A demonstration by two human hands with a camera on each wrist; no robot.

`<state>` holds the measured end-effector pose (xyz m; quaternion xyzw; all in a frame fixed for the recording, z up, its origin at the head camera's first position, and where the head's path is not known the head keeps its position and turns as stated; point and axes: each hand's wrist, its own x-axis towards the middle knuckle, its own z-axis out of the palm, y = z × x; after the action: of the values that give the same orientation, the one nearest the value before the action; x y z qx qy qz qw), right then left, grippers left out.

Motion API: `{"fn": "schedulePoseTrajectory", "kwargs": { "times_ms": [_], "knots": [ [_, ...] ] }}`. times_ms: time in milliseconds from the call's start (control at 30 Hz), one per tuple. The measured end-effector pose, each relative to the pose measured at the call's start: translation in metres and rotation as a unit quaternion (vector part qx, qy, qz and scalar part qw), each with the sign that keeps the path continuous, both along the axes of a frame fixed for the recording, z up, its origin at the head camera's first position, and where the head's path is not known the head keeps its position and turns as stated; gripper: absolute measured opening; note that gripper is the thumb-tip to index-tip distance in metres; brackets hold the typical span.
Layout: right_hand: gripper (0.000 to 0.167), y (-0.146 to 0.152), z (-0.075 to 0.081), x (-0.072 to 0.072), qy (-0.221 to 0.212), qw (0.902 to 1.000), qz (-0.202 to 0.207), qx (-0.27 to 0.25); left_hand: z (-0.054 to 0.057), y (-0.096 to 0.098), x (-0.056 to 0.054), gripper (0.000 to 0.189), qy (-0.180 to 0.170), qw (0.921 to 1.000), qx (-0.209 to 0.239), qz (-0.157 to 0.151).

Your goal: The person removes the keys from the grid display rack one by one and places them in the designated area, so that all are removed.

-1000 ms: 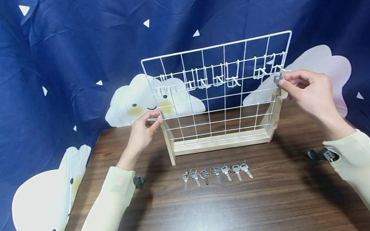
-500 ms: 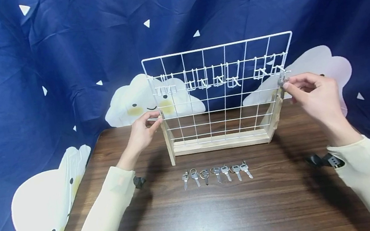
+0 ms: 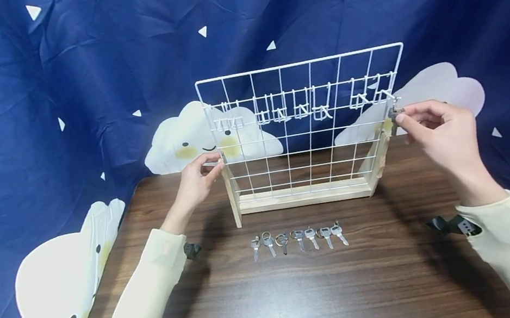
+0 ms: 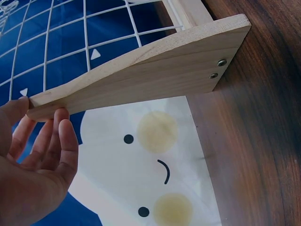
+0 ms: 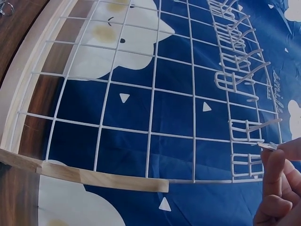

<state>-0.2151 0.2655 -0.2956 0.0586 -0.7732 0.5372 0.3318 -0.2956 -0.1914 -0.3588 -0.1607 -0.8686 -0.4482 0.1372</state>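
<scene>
A white wire grid rack (image 3: 309, 133) stands on the table in a pale wooden frame (image 3: 305, 196). Several white wire hooks (image 3: 322, 111) hang along its upper part. My left hand (image 3: 194, 183) holds the top of the left wooden side (image 4: 141, 70), thumb on one side and fingers on the other. At the grid's right edge, my right hand (image 3: 449, 132) pinches a small silver key (image 3: 394, 115) just below the rightmost hook (image 3: 382, 95). Thumb and fingertips cover part of that key (image 5: 269, 146); whether it touches the hook, I cannot tell.
Several silver keys (image 3: 298, 236), some with rings, lie in a row on the brown wooden table (image 3: 237, 304) before the rack. Behind hangs a dark blue cloth (image 3: 144, 43) with white triangles and clouds.
My right hand has shifted a little right and down with the key, away from under the rightmost hook. The left hand, the rack and the row of keys have stayed put.
</scene>
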Motion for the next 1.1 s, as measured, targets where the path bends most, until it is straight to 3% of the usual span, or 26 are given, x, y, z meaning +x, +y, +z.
{"fn": "schedulePoseTrajectory", "kwargs": {
  "times_ms": [633, 933, 1100],
  "knots": [
    [0.011, -0.001, 0.003, 0.010, 0.005, 0.9998, 0.013, -0.017, 0.000, 0.000, 0.000, 0.031, -0.001, 1.0000, -0.003, 0.000],
    [0.011, 0.002, -0.006, 0.009, -0.050, 0.9983, 0.028, 0.011, -0.001, 0.000, -0.001, 0.031, -0.001, 1.0000, 0.002, -0.003],
    [0.015, 0.003, -0.011, 0.008, -0.069, 0.9949, 0.073, 0.005, -0.001, -0.001, -0.002, 0.031, 0.002, 1.0000, 0.002, -0.003]
  ]
}}
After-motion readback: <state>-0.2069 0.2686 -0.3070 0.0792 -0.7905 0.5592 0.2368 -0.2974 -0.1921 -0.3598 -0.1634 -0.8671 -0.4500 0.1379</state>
